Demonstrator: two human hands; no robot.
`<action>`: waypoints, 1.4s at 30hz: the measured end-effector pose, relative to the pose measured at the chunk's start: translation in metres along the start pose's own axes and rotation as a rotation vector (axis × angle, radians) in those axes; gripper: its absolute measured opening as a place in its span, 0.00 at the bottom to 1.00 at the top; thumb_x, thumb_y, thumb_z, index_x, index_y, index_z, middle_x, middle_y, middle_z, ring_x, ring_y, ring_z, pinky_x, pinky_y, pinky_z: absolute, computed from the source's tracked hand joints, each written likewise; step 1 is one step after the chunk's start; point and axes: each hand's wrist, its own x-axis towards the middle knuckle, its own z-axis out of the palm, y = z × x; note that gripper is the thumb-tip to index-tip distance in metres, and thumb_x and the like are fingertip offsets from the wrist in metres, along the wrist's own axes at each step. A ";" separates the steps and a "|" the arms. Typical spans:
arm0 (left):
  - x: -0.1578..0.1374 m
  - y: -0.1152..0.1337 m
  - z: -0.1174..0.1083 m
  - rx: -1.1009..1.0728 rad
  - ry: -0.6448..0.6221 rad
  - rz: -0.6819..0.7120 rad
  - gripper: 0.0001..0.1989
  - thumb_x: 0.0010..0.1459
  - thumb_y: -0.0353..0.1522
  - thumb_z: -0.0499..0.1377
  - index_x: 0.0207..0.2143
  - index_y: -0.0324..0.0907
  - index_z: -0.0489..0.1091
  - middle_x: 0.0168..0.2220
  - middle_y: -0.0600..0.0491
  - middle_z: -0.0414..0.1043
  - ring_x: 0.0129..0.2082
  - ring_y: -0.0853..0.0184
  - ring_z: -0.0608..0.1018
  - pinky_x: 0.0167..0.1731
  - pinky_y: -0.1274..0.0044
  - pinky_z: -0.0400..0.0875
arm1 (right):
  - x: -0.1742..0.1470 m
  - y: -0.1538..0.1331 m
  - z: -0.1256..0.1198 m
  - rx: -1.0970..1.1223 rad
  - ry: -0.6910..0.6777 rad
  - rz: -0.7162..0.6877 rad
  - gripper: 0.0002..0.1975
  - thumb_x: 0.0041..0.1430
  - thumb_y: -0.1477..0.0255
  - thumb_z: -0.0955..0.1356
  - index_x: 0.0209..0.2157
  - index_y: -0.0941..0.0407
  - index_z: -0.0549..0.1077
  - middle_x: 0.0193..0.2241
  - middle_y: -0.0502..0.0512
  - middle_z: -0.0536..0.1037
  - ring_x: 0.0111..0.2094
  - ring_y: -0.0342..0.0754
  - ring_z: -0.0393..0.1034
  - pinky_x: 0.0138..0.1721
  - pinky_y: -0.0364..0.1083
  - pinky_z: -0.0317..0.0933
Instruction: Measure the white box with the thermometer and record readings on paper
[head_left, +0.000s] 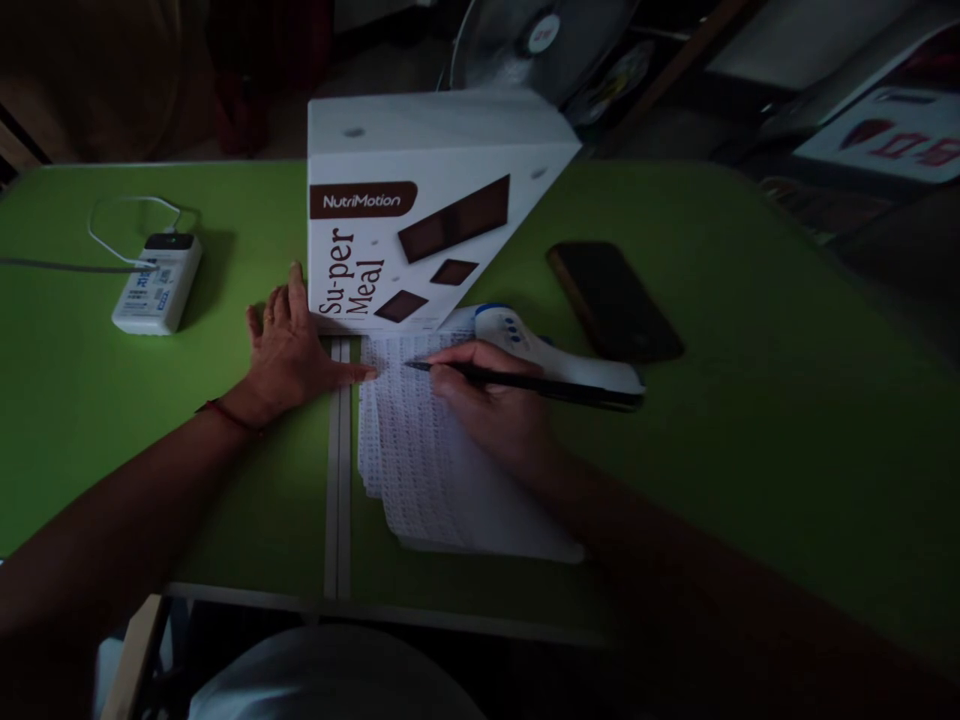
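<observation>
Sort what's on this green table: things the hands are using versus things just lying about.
In use:
right hand
thin black pen
white printed paper sheets
left hand

Lying about:
white NutriMotion box
dark phone
white infrared thermometer
white power bank

we count two hands: left hand (pixel 289 345), right hand (pixel 491 400). one pen (pixel 525 382). one stack of printed sheets (pixel 435 460). one white box (pixel 420 215). one infrared thermometer (pixel 555 355). one dark phone (pixel 613 300). one power bank (pixel 157 283), one white cable (pixel 127 215). one fan (pixel 540 40). two green tabletops (pixel 750 400).
</observation>
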 end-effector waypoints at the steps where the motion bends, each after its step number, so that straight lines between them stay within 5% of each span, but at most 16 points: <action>1: 0.000 0.001 0.000 0.011 0.001 0.002 0.76 0.27 0.59 0.76 0.72 0.37 0.46 0.70 0.28 0.54 0.71 0.31 0.54 0.71 0.44 0.37 | 0.000 0.002 0.001 -0.003 0.002 -0.018 0.02 0.55 0.70 0.68 0.30 0.50 0.75 0.24 0.49 0.76 0.24 0.47 0.71 0.27 0.47 0.68; 42: -0.002 0.004 -0.002 0.069 -0.003 -0.006 0.74 0.29 0.59 0.75 0.71 0.36 0.48 0.69 0.29 0.55 0.71 0.33 0.56 0.71 0.46 0.41 | 0.001 0.003 0.001 0.004 0.045 -0.093 0.03 0.53 0.72 0.68 0.26 0.50 0.74 0.20 0.48 0.75 0.22 0.45 0.69 0.24 0.45 0.65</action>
